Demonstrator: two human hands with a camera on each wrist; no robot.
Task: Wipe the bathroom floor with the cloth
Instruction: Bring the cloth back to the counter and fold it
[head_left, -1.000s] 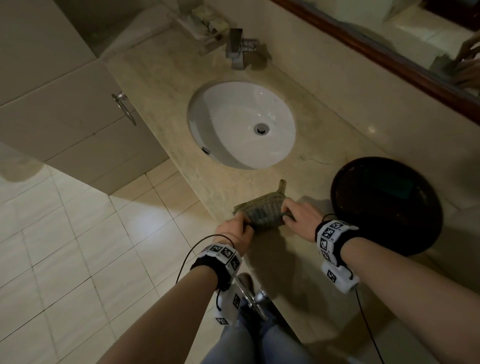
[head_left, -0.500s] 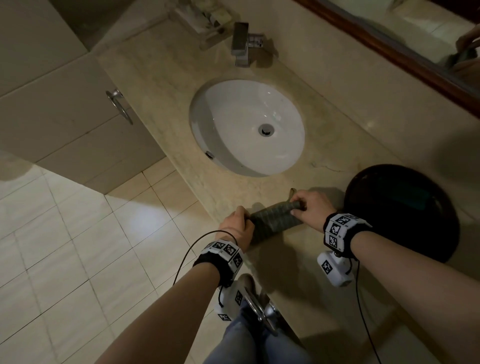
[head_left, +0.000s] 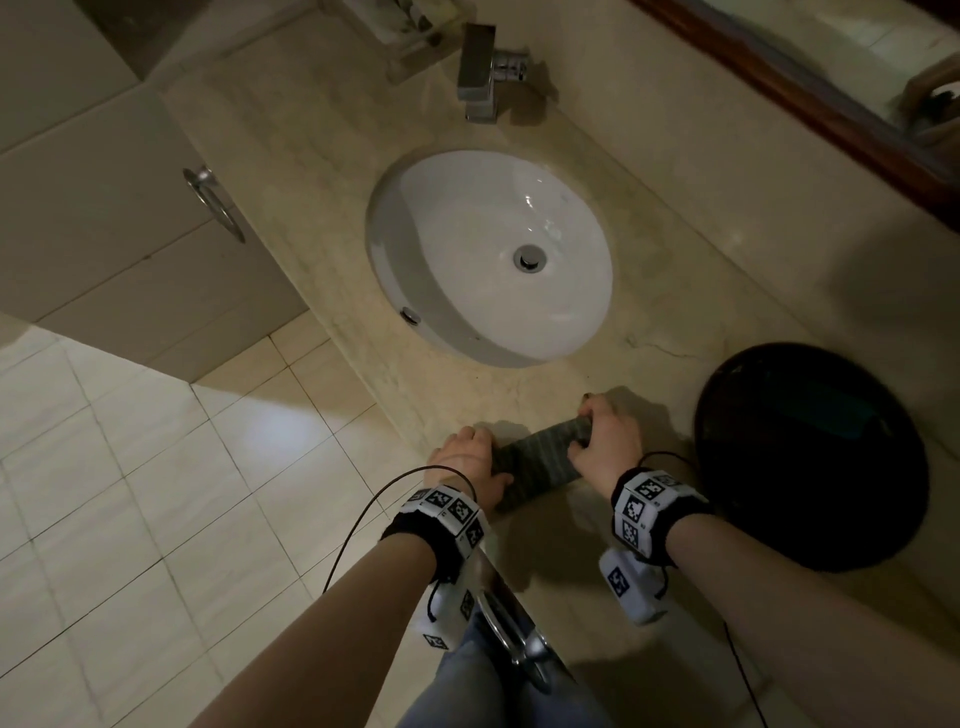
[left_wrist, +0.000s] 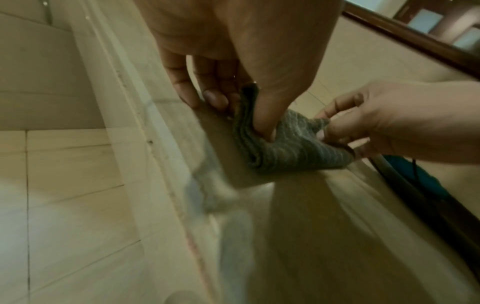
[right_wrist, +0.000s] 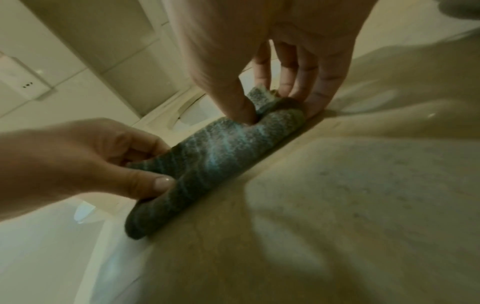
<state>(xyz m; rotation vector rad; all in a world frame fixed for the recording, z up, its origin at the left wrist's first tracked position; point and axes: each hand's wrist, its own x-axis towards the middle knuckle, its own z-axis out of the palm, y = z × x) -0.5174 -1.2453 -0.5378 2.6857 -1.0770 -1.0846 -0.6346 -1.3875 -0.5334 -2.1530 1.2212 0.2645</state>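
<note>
Folded grey striped cloth lies on the beige stone counter, right at its front edge, stretched as a narrow band between both hands. Left hand pinches the cloth's left end, thumb pressed into the fold and fingertips down on the counter lip. Right hand clamps the other end, thumb on top, fingers curled behind it. Cloth sits in front of the white oval sink, apart from its rim, and near a dark round tray just to the right; right wrist is close to the tray's edge. Faucet stands behind the basin, mirror frame runs along the back wall. Left of the counter edge, the tiled floor is open and pale; a ring-shaped metal holder hangs on the side wall. Jeans-clad legs stand below the counter front.
</note>
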